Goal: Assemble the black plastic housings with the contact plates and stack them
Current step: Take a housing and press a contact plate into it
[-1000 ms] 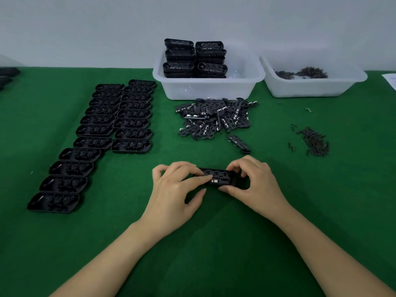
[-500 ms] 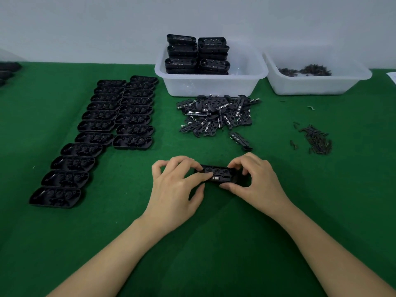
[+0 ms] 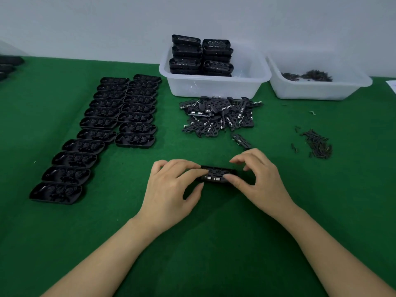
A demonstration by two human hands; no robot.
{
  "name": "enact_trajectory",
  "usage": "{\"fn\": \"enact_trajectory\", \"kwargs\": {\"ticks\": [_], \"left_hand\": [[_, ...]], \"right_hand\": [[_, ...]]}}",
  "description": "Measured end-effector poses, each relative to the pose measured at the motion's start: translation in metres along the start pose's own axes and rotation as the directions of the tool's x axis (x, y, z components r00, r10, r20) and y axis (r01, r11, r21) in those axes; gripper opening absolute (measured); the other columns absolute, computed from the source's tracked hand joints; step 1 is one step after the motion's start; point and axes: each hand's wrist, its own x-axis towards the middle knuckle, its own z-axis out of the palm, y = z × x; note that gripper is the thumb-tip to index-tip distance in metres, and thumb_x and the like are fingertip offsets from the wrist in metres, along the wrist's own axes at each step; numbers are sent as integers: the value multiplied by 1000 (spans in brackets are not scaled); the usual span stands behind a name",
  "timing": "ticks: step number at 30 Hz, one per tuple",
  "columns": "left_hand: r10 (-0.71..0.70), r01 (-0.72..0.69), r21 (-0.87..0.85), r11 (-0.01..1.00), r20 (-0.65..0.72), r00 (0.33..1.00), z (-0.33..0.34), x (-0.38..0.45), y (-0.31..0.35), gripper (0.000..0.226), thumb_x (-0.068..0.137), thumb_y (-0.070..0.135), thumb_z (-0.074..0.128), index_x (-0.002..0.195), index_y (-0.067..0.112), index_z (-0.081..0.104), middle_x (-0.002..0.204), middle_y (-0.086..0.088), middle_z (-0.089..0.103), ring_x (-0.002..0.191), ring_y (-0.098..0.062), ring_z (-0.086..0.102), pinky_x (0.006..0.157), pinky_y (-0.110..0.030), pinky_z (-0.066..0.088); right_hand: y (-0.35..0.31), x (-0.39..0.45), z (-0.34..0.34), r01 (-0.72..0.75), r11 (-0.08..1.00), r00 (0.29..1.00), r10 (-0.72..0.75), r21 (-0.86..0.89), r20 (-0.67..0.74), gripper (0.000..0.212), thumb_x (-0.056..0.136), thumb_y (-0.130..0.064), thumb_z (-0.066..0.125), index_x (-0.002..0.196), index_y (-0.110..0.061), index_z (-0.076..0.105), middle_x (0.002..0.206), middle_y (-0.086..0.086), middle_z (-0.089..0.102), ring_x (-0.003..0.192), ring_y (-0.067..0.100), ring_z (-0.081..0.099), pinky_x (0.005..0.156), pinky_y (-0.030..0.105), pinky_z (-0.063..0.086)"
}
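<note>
while both hands, left hand (image 3: 171, 187) and right hand (image 3: 257, 179), pinch the housing (image 3: 216, 174), uneven pressure could pop the contact plate (image 3: 214, 178) toward 12 o'clock.

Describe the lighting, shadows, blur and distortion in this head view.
Head view: soft, even light, faint shadows under both hands; wide-angle bending curves the table edge and tilts the bins; fingertips of the right hand look slightly motion-blurred; housing detail is murky.

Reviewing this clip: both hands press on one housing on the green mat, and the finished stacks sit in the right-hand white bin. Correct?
Not quite. The head view shows the finished stacks in the left white bin; the right bin holds small dark parts. Both hands, left hand and right hand, are on the housing.
</note>
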Motion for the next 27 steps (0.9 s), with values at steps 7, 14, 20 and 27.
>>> {"fn": "enact_trajectory", "kwargs": {"ticks": [7, 14, 20, 27], "left_hand": [[100, -97, 54, 994, -55, 993, 1, 2, -1, 11, 80, 25, 66, 88, 24, 74, 92, 10, 68, 90, -14, 63, 76, -34, 36], [110, -108, 36, 993, -64, 992, 5, 4, -4, 8, 80, 22, 67, 84, 24, 74, 89, 11, 69, 87, -15, 63, 72, -36, 37], [118, -116, 33, 993, -67, 991, 7, 3, -5, 9, 78, 20, 67, 84, 22, 74, 88, 10, 69, 84, -16, 62, 71, -36, 37], [122, -120, 33, 992, -66, 990, 6, 3, -4, 8, 77, 18, 67, 82, 20, 73, 87, 8, 68, 83, -18, 62, 70, -35, 37]], "right_hand": [[-10, 20, 11, 61, 998, 997, -61, -1, 42, 12, 75, -11, 71, 86, -11, 66, 89, -3, 51, 82, 9, 47, 78, 25, 38], [-13, 30, 19, 16, 1000, 988, -18, 14, 155, 6, 76, -14, 71, 81, -14, 68, 89, -5, 49, 84, 8, 46, 78, 21, 37], [-18, 37, 19, -67, 997, 973, 73, -37, 220, 3, 79, -17, 69, 79, -16, 66, 92, -6, 47, 83, 8, 43, 80, 27, 41], [-23, 34, 14, 14, 991, 998, -5, -131, 66, 4, 82, -12, 64, 79, -10, 61, 90, -4, 48, 85, 15, 50, 80, 32, 37]]}}
